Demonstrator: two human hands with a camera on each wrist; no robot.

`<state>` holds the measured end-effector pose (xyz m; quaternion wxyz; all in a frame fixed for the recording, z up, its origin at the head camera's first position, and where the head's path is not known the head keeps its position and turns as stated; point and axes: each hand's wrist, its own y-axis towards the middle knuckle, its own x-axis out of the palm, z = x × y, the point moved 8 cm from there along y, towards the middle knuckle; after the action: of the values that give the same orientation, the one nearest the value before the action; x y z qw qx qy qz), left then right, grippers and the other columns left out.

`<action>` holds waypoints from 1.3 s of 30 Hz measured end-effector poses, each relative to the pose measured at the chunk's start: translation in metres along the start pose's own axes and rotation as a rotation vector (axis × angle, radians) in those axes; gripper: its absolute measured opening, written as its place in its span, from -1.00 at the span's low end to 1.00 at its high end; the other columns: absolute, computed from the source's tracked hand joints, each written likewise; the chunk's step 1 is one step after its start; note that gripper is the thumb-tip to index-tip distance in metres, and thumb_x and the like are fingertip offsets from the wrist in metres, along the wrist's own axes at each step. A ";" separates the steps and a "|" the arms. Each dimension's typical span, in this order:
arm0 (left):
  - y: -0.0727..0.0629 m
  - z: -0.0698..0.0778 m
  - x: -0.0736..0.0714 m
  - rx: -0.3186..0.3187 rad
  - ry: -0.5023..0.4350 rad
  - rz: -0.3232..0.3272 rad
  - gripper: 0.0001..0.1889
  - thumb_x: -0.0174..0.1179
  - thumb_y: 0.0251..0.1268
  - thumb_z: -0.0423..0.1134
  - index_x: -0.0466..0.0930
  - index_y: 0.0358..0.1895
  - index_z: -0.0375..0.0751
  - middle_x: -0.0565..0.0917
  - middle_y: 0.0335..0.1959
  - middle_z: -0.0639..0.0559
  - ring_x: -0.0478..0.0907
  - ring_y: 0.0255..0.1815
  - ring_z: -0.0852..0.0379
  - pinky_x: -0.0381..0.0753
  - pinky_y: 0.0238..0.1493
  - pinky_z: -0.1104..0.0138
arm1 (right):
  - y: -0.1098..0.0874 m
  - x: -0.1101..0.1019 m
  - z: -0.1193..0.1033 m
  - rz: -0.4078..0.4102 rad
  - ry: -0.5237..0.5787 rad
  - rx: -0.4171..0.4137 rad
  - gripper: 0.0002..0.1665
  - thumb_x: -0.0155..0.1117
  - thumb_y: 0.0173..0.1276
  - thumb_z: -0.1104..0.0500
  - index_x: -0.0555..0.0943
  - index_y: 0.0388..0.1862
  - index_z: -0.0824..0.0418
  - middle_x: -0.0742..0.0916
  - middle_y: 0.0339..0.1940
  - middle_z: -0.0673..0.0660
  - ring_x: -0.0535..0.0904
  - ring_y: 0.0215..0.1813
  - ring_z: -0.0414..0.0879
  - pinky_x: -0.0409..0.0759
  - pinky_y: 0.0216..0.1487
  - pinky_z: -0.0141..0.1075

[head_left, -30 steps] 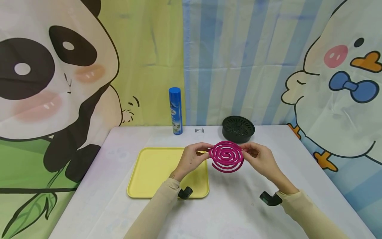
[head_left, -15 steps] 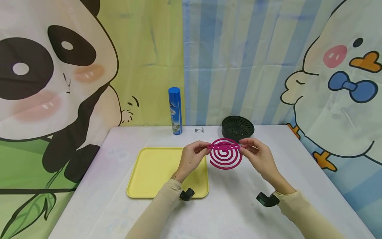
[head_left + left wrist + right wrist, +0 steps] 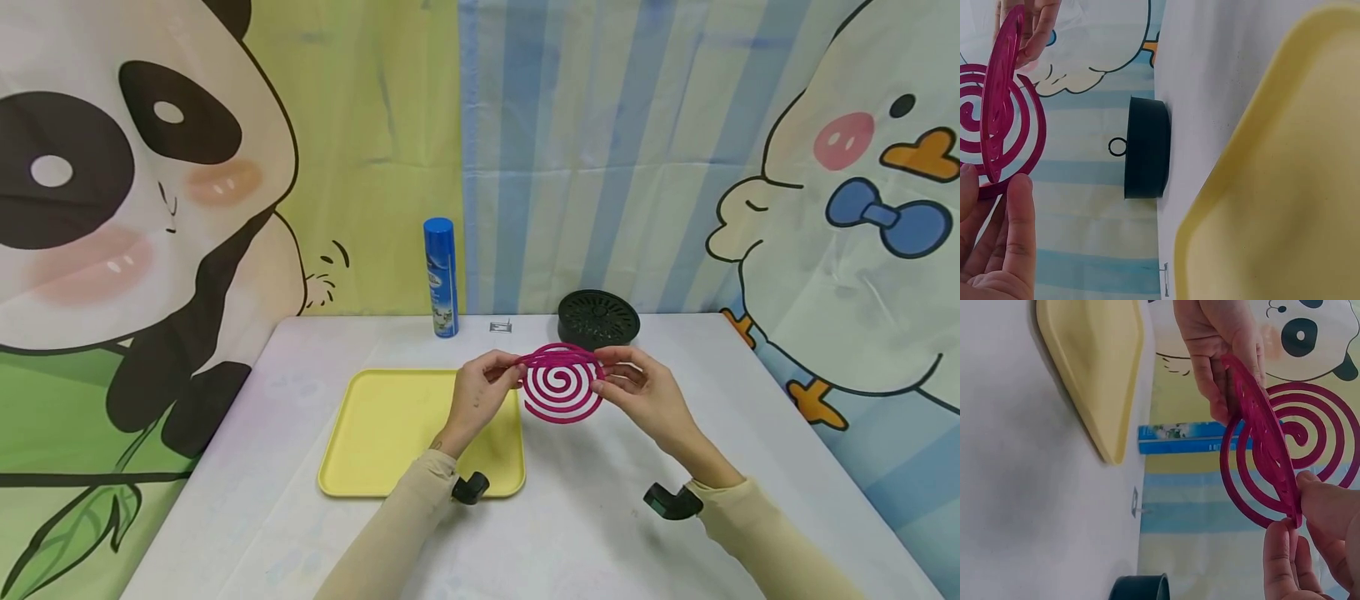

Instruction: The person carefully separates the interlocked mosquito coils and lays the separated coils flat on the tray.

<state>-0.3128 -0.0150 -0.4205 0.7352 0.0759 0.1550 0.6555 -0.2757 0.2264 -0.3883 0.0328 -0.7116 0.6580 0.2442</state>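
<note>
A pair of magenta mosquito coils point(image 3: 562, 358) is held up over the white table, between both hands. One coil shows face-on as a spiral; the other tilts across it and looks nearly edge-on in the left wrist view point(image 3: 1002, 94). Their rings cross each other. My left hand point(image 3: 482, 398) pinches the coils at their left rim between thumb and fingers. On the opposite rim my right hand point(image 3: 647, 393) grips with thumb and fingertips, the thumb lying on the coil in the right wrist view.
A yellow tray point(image 3: 390, 433) lies under and left of the left hand. Behind the coils sits a round black mosquito-coil holder point(image 3: 598, 321) with a slotted lid. A blue spray can point(image 3: 441, 279) stands at the back, near a small flat metal piece point(image 3: 500, 327).
The two coils, earlier nearly stacked together, now stand at a clear angle to each other. Both hands have shifted slightly up and left with them.
</note>
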 end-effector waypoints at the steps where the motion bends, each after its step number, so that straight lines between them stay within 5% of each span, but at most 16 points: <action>1: 0.000 0.000 0.000 -0.002 -0.001 0.001 -0.88 0.29 0.41 -0.26 0.73 -0.10 -0.18 0.79 -0.17 -0.05 0.76 -0.22 0.12 0.78 -0.15 0.38 | 0.000 0.000 -0.001 0.002 -0.004 -0.001 -0.42 0.48 0.30 0.19 0.51 0.26 0.22 0.63 0.17 0.21 0.66 0.05 -0.10 0.70 0.00 -0.46; 31: 0.001 -0.006 0.000 -0.037 0.001 0.003 -0.88 0.28 0.43 -0.23 0.71 -0.16 -0.20 0.77 -0.23 -0.08 0.75 -0.30 0.14 0.79 -0.21 0.36 | 0.000 0.002 -0.006 0.027 0.004 -0.007 -0.43 0.48 0.31 0.19 0.50 0.25 0.25 0.63 0.13 0.19 0.64 0.03 -0.13 0.70 -0.02 -0.49; 39: 0.001 -0.007 0.000 -0.035 -0.027 -0.001 -0.88 0.28 0.42 -0.24 0.71 -0.19 -0.23 0.77 -0.26 -0.11 0.75 -0.34 0.14 0.80 -0.23 0.31 | -0.001 0.001 -0.009 0.036 -0.072 -0.050 -0.73 0.39 0.41 0.13 0.66 0.01 0.19 0.68 -0.01 0.12 0.64 -0.05 -0.18 0.70 -0.08 -0.51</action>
<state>-0.3161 -0.0152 -0.4267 0.7387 0.0720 0.1335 0.6568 -0.2719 0.2221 -0.3817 0.0341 -0.6910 0.6628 0.2865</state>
